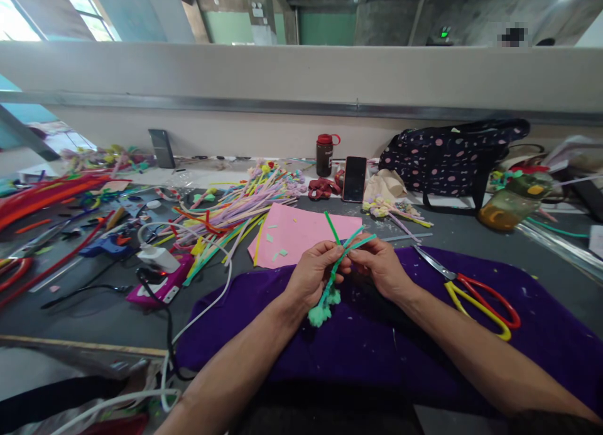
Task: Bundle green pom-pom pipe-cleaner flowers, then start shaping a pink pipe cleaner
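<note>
My left hand (316,272) is closed around the middle of several green pipe cleaners (330,284), twisted together there. Fluffy mint-green tufts hang at their lower end, over a purple cloth (264,322). At the top the loose stem ends fan out, one darker green and the others mint. My right hand (377,262) pinches the stems just to the right of the left hand; its fingertips partly hide the contact. On the cloth to the right lie scissors (451,277) with one red and one yellow handle, their blades apart.
Behind my hands lies a pink sheet (301,225) with scraps. A pile of pastel pipe cleaners (249,203), a pink power strip (162,284) and cables fill the left. Farther back stand a bottle (325,155), a phone (355,179), a dark bag (438,162) and a jar (513,199).
</note>
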`<state>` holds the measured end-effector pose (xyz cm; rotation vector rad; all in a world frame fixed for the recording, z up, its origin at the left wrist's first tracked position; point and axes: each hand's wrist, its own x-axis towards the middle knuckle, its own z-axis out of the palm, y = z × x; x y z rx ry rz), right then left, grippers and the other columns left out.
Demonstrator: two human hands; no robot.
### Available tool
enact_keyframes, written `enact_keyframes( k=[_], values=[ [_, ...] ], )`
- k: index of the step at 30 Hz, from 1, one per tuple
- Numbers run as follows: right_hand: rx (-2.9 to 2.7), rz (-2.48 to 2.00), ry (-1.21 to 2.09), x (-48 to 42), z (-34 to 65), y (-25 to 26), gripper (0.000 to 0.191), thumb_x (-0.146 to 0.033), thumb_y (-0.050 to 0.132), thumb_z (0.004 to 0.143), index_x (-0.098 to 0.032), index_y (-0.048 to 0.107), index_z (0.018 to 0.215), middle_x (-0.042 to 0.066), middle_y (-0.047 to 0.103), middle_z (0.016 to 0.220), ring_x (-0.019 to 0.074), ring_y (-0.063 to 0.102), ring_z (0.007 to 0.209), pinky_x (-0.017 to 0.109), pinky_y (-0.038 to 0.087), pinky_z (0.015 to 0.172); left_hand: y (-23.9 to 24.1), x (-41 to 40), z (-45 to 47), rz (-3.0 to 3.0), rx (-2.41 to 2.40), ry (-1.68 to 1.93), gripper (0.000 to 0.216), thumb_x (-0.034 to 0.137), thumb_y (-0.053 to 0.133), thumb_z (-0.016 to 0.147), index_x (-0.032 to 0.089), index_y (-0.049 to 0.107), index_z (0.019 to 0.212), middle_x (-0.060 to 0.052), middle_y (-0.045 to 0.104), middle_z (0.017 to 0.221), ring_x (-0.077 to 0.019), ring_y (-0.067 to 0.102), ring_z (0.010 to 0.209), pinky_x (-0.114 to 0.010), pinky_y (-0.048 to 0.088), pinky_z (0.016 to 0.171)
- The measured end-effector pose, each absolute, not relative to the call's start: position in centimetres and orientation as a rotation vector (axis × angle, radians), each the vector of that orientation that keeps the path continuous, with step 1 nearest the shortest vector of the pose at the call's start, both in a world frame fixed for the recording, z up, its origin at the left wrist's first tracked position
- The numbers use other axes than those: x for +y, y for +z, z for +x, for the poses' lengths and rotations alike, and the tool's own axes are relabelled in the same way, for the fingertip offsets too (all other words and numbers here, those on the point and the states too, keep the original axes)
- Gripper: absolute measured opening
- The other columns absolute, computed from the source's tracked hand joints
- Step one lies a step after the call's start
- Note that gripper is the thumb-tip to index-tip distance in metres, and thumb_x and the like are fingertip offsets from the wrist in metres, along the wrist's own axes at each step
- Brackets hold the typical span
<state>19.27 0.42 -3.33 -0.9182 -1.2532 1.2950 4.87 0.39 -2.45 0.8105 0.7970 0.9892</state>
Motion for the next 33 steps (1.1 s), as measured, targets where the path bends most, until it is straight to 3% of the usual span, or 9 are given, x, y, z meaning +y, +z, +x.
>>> enact_keyframes(
  k=[3, 7, 10, 13, 19, 26, 33],
  values=[
    [-1.521, -0.930, 0.838, 0.1, 19.5, -3.0, 0.009, -0.028, 0.064, 0.070, -0.020, 0.062, 0.074, 0.003, 0.054, 0.083, 0.0136, 0.051, 0.069, 0.025, 0.041, 0.056, -2.3, 0.5, 4.7, 0.818, 0.822, 0.959, 0.018, 0.027, 0.065, 0.066, 0.015, 0.052, 0.071, 0.000, 0.060, 0.057, -0.0084, 0.055, 0.046, -0.015, 0.040, 0.039],
    [-1.737, -0.962, 0.350, 0.2, 20.0, -2.7, 0.016, -0.026, 0.061, 0.072, -0.024, 0.066, 0.088, 0.006, 0.044, 0.116, 0.0212, 0.048, 0.094, 0.034, 0.043, 0.074, -2.1, 0.5, 4.6, 0.837, 0.861, 0.934, 0.015, 0.024, 0.063, 0.066, 0.015, 0.051, 0.069, 0.001, 0.059, 0.054, -0.0078, 0.053, 0.042, -0.015, 0.038, 0.037],
    [-1.907, -0.902, 0.231, 0.6, 20.6, -2.4, 0.019, -0.024, 0.059, 0.075, -0.026, 0.065, 0.093, 0.006, 0.047, 0.118, 0.0231, 0.045, 0.102, 0.038, 0.039, 0.083, -2.0, 0.5, 4.4, 0.880, 0.873, 0.905, 0.015, 0.024, 0.062, 0.066, 0.015, 0.050, 0.069, 0.001, 0.058, 0.053, -0.0083, 0.053, 0.042, -0.014, 0.037, 0.036],
    [-1.995, -0.829, 0.331, 0.9, 20.9, -2.2, 0.014, -0.024, 0.056, 0.077, -0.024, 0.066, 0.088, 0.006, 0.057, 0.097, 0.0200, 0.051, 0.092, 0.035, 0.041, 0.081, -2.0, 0.5, 4.3, 0.940, 0.873, 0.884, 0.018, 0.027, 0.063, 0.066, 0.015, 0.050, 0.069, 0.000, 0.058, 0.054, -0.0084, 0.053, 0.044, -0.015, 0.038, 0.037],
    [-1.892, -0.918, 0.558, 0.5, 20.8, -1.8, 0.014, -0.026, 0.054, 0.078, -0.020, 0.062, 0.068, 0.001, 0.055, 0.068, 0.0140, 0.051, 0.065, 0.026, 0.039, 0.062, -1.6, 0.2, 4.0, 1.093, 0.873, 0.881, 0.022, 0.035, 0.059, 0.071, 0.013, 0.054, 0.073, -0.003, 0.060, 0.061, -0.0093, 0.054, 0.050, -0.017, 0.041, 0.043],
    [-1.647, -1.057, 1.121, 0.7, 20.6, -1.8, 0.018, -0.026, 0.056, 0.071, -0.018, 0.051, 0.055, -0.005, 0.043, 0.046, 0.0088, 0.038, 0.044, 0.022, 0.028, 0.044, -1.3, 0.1, 3.6, 1.275, 0.918, 0.828, 0.017, 0.029, 0.061, 0.068, 0.013, 0.058, 0.074, -0.001, 0.059, 0.059, -0.0080, 0.049, 0.047, -0.019, 0.038, 0.046],
    [-1.410, -1.002, 1.533, 0.9, 20.2, -2.5, 0.019, -0.026, 0.058, 0.065, -0.017, 0.047, 0.052, -0.007, 0.040, 0.041, 0.0063, 0.031, 0.037, 0.021, 0.021, 0.040, -1.4, 0.2, 3.3, 1.497, 0.959, 0.773, 0.015, 0.028, 0.057, 0.069, 0.013, 0.061, 0.071, -0.001, 0.059, 0.058, -0.0084, 0.048, 0.047, -0.019, 0.037, 0.047]
  ],
)
